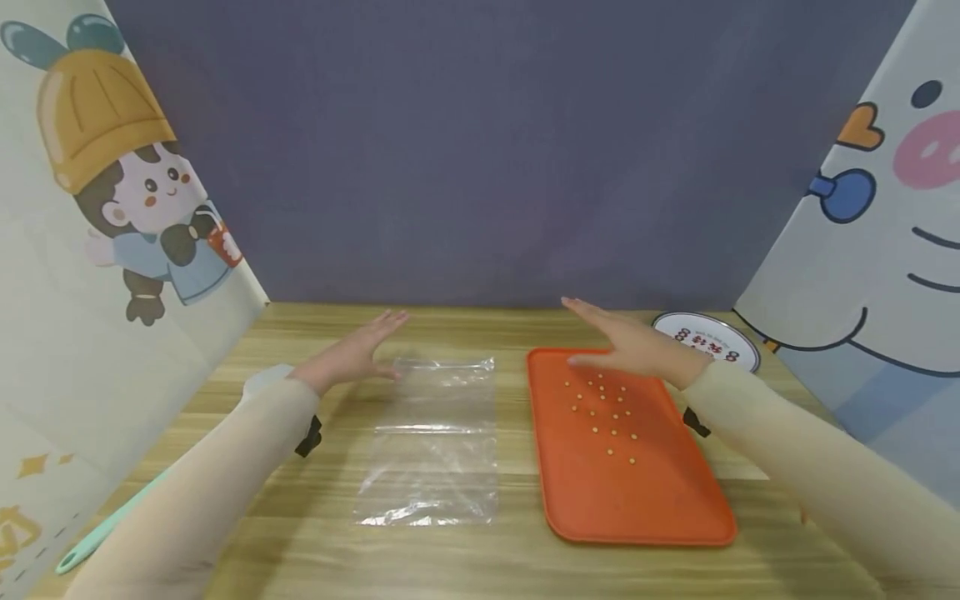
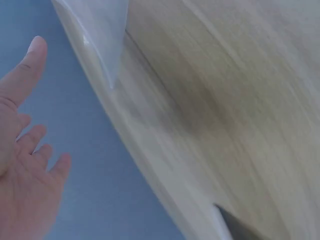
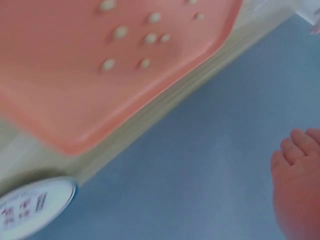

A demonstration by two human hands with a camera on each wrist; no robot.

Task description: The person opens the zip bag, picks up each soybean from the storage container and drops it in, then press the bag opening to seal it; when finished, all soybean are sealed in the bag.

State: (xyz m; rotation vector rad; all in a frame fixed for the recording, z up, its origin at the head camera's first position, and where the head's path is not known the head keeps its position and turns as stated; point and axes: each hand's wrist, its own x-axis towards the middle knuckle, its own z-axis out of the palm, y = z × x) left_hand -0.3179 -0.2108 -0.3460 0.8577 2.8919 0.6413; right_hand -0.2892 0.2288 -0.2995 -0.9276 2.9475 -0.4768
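Observation:
Both hands hang over the table with straight fingers and hold nothing. My left hand (image 1: 347, 357) is nearest the far left corner of a clear plastic bag (image 1: 442, 458), which lies flat on the table. My right hand (image 1: 637, 346) hovers above the far end of an orange tray (image 1: 637, 508). Several small, round, pale yellow beans (image 1: 614, 432) lie scattered on the tray, some also visible in the right wrist view. In the left wrist view, the left hand (image 2: 30, 185) shows its palm with the thumb spread. The right wrist view shows part of the right hand (image 3: 300, 185).
A white oval plate (image 1: 712, 335) with red lettering is at the far right, partly behind my right arm. On the left, a tool with a mint green handle (image 1: 105, 531) and a pale head (image 1: 264, 379) lies partly hidden under my left forearm. Printed panels (image 1: 52, 333) flank the wooden table.

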